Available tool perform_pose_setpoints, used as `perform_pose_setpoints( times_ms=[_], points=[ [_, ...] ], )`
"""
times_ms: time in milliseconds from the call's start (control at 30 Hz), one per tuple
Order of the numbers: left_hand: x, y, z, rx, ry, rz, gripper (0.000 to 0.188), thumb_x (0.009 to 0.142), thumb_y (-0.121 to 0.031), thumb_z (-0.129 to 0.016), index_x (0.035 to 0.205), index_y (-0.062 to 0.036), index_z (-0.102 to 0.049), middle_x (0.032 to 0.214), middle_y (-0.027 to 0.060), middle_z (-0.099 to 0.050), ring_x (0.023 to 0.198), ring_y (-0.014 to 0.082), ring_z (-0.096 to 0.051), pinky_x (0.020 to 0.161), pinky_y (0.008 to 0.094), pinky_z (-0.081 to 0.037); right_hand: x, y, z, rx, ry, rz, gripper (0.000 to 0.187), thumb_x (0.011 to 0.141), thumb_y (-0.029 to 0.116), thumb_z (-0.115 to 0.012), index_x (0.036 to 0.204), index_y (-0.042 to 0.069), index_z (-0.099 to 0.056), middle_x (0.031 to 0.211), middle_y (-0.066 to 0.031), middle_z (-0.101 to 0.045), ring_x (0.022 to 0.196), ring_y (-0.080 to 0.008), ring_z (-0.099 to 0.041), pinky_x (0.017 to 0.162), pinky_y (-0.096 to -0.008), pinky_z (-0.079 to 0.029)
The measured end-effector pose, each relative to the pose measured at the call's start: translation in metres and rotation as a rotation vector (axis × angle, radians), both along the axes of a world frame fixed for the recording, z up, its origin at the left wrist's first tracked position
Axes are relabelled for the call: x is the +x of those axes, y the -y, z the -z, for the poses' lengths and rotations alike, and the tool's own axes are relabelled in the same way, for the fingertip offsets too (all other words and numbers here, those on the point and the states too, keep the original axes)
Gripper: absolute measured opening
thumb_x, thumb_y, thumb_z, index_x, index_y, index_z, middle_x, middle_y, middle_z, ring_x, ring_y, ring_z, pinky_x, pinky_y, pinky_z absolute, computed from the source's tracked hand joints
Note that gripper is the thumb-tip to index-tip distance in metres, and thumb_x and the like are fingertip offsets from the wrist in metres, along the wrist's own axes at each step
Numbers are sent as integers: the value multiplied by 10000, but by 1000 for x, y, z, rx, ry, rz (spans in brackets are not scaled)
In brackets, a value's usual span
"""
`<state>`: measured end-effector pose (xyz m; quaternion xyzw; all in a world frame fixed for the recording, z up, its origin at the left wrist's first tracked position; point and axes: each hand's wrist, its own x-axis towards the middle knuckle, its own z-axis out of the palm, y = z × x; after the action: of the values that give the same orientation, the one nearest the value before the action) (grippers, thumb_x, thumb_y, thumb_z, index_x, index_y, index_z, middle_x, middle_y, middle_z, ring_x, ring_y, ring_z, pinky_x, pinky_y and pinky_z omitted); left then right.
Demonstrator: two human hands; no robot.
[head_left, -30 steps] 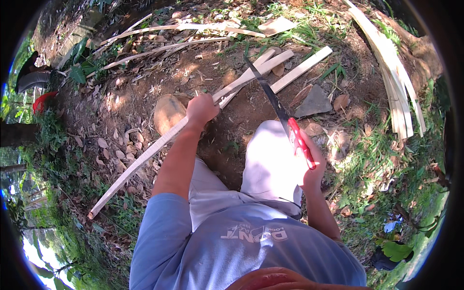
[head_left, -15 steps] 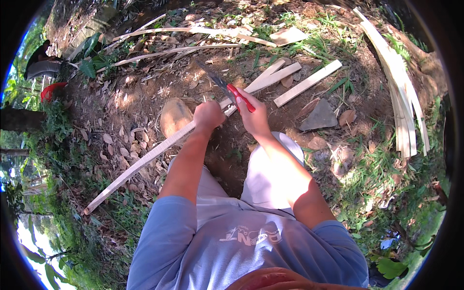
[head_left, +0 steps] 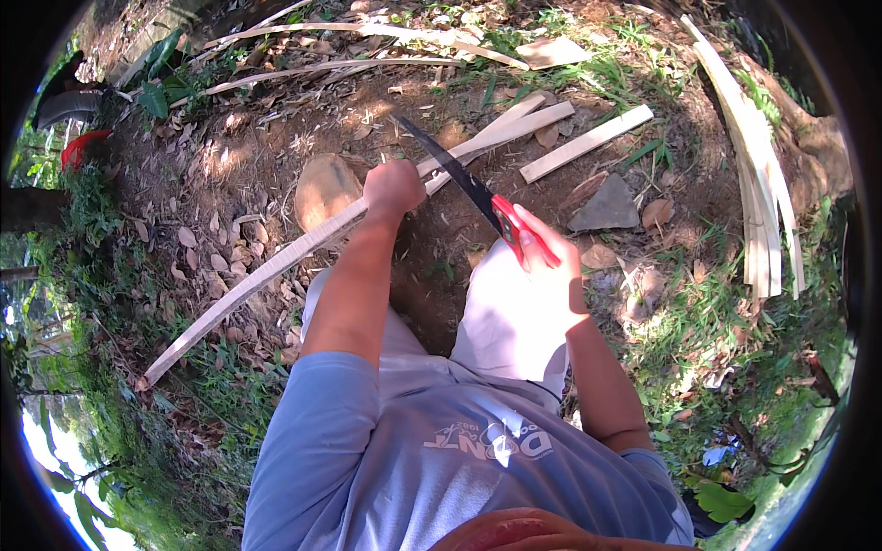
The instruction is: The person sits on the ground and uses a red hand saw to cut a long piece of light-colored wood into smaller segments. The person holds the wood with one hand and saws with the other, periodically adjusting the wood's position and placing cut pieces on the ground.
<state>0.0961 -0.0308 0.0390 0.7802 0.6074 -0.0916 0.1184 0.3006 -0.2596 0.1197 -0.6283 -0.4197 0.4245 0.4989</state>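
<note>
The left hand is closed in a fist around a long wooden batten, which slants from the near left to the far right, passing over the near edge of a cut log; the right hand grips the red handle of a handsaw, its dark blade pointing to the far left and crossing over the batten just right of the left fist; whether the teeth touch the wood I cannot tell.

A 2nd wooden strip shows beside the batten's far right end; right of it a short pale slat lies on the soil, with a grey flat stone on its near side; well to the right lies a bundle of long thin strips; at the far side, more slender strips stretch across leaf litter, left of a broad pale wood piece.
</note>
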Motion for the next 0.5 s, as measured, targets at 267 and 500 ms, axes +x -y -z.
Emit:
perform_pose_setpoints(
  times_ms=[267, 500],
  points=[
    [-4, 3, -3, -38, 32, 10, 332, 843, -279, -695, 1071, -63, -801, 1095, 169, -783, 1045, 349, -757, 920, 436, -602, 30, 77, -61, -162, 132, -42, 407, 1059, 174, -642, 1443, 42, -645, 995, -60, -744, 865, -80, -640, 780, -240, -506],
    [1, 0, -11, -39, 10, 51, 279, 844, -228, -684, 1043, -82, -813, 1073, 146, -791, 1020, 337, -770, 900, 424, -611, -33, -120, 67, 272, 84, -3, 352, 1057, 128, -631, 1381, -4, -670, 1138, -138, -774, 987, -109, -682, 892, -254, -519]
  ],
)
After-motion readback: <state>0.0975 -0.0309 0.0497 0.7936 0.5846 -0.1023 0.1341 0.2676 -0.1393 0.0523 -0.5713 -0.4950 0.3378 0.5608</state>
